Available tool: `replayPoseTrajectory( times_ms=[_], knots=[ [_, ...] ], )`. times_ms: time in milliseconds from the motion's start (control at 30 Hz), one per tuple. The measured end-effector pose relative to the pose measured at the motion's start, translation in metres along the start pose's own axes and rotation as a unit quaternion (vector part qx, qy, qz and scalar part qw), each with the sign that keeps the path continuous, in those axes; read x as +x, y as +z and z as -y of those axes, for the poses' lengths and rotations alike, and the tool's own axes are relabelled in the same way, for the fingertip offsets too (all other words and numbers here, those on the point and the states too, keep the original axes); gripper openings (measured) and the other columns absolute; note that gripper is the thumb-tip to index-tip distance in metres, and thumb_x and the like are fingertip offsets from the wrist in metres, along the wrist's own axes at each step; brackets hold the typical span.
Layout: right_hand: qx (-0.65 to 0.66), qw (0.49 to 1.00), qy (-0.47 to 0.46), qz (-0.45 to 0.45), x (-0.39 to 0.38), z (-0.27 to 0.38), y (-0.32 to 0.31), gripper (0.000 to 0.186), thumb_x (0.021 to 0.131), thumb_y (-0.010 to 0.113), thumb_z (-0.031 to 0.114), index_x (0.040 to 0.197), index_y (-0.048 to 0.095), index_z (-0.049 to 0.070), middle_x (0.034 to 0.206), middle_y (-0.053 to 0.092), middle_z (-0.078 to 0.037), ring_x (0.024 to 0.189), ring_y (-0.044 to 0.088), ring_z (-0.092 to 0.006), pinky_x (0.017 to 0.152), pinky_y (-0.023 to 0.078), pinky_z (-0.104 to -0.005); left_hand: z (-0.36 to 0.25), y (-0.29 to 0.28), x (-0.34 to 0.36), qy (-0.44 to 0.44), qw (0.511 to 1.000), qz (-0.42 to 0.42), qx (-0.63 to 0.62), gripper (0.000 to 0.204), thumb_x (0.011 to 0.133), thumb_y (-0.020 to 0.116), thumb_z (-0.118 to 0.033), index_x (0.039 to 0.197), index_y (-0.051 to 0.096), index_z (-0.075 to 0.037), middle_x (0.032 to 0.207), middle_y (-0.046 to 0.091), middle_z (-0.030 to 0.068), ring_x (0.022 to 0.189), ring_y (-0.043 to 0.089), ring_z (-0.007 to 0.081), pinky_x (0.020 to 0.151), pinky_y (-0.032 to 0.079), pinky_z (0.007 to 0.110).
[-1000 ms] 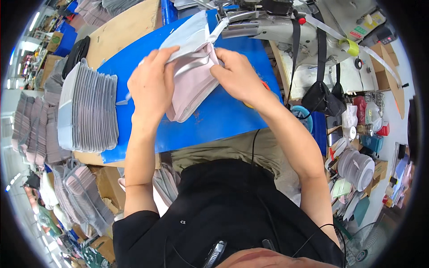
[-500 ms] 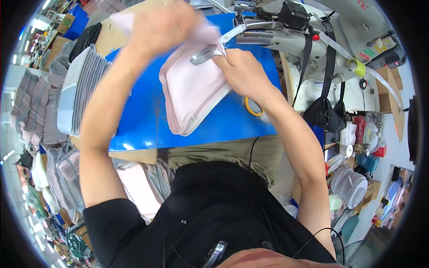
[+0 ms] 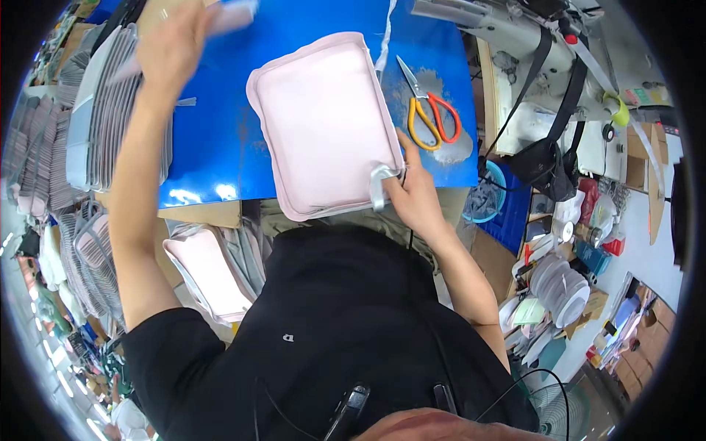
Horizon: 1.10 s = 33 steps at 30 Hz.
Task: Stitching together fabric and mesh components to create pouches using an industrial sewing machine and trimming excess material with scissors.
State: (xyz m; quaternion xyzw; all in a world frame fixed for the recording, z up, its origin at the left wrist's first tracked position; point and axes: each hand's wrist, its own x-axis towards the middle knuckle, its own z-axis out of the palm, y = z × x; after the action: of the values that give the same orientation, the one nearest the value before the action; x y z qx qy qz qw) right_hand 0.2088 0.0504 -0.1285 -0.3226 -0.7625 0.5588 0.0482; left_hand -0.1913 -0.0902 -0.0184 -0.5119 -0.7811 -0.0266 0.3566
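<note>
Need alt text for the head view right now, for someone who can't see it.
A pale pink padded panel lies on a blue table; the right hand pinches its lower corner at a grey strap. The left hand reaches toward stacked grey pieces. Orange-handled scissors lie beside the panel.

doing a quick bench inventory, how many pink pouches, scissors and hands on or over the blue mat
Pink pouch lying on the blue mat: 1
Scissors, orange and yellow handles: 1
Hands: 2, the left hand raised over the mat holding a pale piece, the right hand at the pouch's near corner on a grey strip
Total: 4
</note>
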Motion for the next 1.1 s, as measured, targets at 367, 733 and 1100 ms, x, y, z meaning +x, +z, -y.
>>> replayPoseTrajectory(
  times_ms=[367, 733, 1100],
  knots=[
    [0.003, 0.984, -0.175, 0.034, -0.022, 0.018, 0.025, 0.082, 0.077, 0.069, 0.007, 0.154, 0.041, 0.005, 0.115, 0.059, -0.018, 0.102, 0.062, -0.0319, 0.082, 0.052, -0.0377, -0.188, -0.075, -0.097, -0.096, 0.718, 0.347, -0.596, 0.050, 0.073, 0.087, -0.029, 0.109, 0.062, -0.005, 0.110, 0.060, 0.0113, 0.096, 0.065, 0.0300, 0.081, 0.053, 0.039],
    [-0.049, 0.949, -0.300, -0.086, 0.007, 0.052, 0.011, 0.065, 0.076, 0.074, -0.001, 0.137, 0.063, 0.019, 0.117, 0.060, -0.014, 0.105, 0.062, -0.0312, 0.085, 0.053, -0.0392, -0.115, -0.156, -0.068, -0.079, 0.595, 0.389, -0.699, 0.027, 0.070, 0.076, -0.009, 0.083, 0.054, -0.003, 0.092, 0.052, 0.0098, 0.079, 0.053, 0.0235, 0.069, 0.040, 0.034],
    [0.071, 0.984, -0.163, 0.001, 0.051, 0.049, -0.018, 0.023, 0.093, 0.077, 0.025, 0.093, 0.064, 0.005, 0.083, 0.063, -0.001, 0.079, 0.056, -0.0120, 0.073, 0.044, -0.0271, -0.015, -0.061, -0.063, -0.307, 0.382, 0.345, -0.801, 0.019, 0.094, 0.070, -0.021, 0.090, 0.058, -0.006, 0.083, 0.060, 0.0003, 0.073, 0.056, 0.0089, 0.066, 0.047, 0.023]
  ],
)
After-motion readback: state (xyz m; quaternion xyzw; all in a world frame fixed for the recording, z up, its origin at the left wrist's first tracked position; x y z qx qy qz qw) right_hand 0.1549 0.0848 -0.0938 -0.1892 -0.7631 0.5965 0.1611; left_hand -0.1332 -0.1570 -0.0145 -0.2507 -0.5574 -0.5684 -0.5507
